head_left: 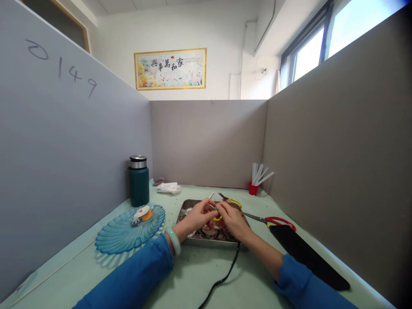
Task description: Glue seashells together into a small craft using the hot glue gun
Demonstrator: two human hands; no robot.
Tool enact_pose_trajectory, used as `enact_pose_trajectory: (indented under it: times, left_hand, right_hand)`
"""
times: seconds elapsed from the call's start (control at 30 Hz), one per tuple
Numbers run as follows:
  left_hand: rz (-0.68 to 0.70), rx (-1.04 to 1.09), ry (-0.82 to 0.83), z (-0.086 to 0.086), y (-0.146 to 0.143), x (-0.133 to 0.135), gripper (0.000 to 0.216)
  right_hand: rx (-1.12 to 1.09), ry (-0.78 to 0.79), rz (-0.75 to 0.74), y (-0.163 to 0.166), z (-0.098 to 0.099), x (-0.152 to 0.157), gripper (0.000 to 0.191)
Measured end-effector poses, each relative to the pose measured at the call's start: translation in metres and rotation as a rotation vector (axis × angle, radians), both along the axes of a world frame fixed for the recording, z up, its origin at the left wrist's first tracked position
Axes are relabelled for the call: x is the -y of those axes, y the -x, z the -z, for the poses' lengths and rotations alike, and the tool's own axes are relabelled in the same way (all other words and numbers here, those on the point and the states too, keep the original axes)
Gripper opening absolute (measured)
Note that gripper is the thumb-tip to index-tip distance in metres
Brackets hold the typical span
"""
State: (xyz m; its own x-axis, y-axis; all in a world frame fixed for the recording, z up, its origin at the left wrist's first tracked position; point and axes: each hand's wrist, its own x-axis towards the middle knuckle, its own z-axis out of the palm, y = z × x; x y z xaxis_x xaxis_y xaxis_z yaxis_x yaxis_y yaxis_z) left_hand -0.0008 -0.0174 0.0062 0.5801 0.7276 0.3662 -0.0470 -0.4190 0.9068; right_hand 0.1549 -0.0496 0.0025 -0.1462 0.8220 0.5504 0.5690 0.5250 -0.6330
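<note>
Both hands meet above a shallow metal tray [206,243] filled with mixed small pieces, some of them shell-like. My left hand [201,213], with a pale green bangle [173,241] on its wrist, has its fingers pinched together. Its fingertips touch those of my right hand [232,219], which is pinched too. Whatever lies between the fingertips is small and mostly hidden. Just under the fingers shows a yellow piece [218,218]; whether it is held I cannot tell. A thin white stick [211,195] points up behind my left hand.
Left stand a blue scalloped plate [112,236] bearing small decorated pieces and a green bottle [139,186]. Red-handled scissors [280,222], yellow-handled scissors [234,201] and a long black object [305,255] lie right. A red cup [253,189] holds white sticks. A black cord [225,277] runs frontward.
</note>
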Motion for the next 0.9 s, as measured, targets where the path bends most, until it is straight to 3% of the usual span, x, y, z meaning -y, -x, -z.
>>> enact_pose_trajectory:
  times: [0.9]
  left_hand:
    - [-0.003, -0.018, 0.017, 0.0034, -0.0007, -0.0039, 0.038]
  right_hand:
    - [0.015, -0.005, 0.02, 0.0001, 0.0015, -0.0015, 0.037]
